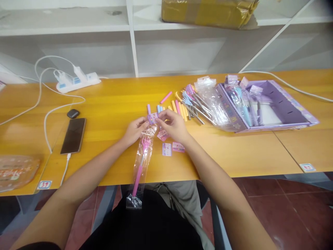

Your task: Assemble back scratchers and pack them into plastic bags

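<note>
My left hand [135, 130] and my right hand [174, 125] both pinch a small purple printed card [152, 118] at the mouth of a long clear plastic bag [149, 150]. Inside the bag lies a pink back scratcher [138, 177] with a hand-shaped head and a metal shaft. The bag's lower end hangs past the table's front edge, over my lap. Just below my right hand are several more cards, among them a pale purple card [167, 149] and a pink card [178, 147].
Behind my hands lie coloured handle tubes [173, 106], loose back scratchers [194, 99] and empty clear bags [217, 107]. A purple display box [283, 104] holding bagged items stands to the right. Leftward are a phone [73, 135], an earphone case [73, 113] and a power strip [78, 82].
</note>
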### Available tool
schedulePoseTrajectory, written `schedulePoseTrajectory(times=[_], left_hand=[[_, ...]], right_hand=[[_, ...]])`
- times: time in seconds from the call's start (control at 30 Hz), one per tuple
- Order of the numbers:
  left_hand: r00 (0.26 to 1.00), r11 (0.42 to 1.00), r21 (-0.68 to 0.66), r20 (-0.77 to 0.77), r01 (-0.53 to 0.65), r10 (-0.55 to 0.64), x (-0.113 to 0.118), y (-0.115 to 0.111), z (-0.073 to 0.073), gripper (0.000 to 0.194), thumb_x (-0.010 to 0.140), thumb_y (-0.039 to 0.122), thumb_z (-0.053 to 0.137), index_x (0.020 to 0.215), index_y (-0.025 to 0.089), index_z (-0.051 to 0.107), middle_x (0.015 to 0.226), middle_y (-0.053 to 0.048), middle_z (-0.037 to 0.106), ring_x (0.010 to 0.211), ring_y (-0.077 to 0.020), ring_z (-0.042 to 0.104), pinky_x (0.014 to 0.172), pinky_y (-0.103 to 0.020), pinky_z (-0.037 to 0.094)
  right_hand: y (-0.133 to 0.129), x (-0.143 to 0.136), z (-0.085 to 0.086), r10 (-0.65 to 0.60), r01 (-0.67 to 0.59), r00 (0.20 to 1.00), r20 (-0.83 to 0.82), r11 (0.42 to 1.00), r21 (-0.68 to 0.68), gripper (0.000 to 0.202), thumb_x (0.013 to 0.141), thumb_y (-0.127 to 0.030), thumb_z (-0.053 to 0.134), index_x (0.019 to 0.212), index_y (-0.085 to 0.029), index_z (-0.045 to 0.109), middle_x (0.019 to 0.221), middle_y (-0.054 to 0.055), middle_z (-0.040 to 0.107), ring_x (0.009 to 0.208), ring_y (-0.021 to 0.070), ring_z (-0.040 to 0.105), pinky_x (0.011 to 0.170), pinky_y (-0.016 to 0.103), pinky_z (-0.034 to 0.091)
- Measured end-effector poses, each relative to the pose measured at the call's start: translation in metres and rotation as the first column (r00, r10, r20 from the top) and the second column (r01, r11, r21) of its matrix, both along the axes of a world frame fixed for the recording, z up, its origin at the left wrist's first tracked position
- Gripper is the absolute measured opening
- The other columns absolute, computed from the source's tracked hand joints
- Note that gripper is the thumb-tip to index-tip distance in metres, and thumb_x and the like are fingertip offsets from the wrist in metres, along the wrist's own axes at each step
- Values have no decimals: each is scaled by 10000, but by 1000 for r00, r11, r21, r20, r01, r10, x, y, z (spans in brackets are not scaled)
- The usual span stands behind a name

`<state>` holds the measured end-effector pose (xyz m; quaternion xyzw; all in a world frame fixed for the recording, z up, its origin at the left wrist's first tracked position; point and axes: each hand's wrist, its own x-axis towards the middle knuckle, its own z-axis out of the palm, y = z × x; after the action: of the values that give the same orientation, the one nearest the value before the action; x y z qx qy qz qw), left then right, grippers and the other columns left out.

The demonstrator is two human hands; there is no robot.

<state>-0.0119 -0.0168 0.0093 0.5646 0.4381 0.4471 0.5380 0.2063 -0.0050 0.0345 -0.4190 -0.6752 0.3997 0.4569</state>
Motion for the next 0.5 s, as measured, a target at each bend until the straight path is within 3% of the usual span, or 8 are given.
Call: schedulePoseTrajectory(times=[0.17,0.5], left_hand=[[1000,1000,17,-23,10,-9,-1,2,-1,489,920,660,778,968,173,795,894,-38,759,816,-170,676,754,-271,522],[998,998,-9,-14,57,-58,0,3,-3,426,814,484,921,1073,164,813,1021,-72,821,896,-200,739,838,-314,570]], right_hand=[[4,5,-2,2,-6,997,82,999,52,235,989,-470,729,987,-243,670,934,54,739,842,213,688,771,370,560],[5,15,7,57,-100,971,233,979,179,122,1026,-348,693,1020,-235,740,950,70,736,875,238,692,815,393,565]])
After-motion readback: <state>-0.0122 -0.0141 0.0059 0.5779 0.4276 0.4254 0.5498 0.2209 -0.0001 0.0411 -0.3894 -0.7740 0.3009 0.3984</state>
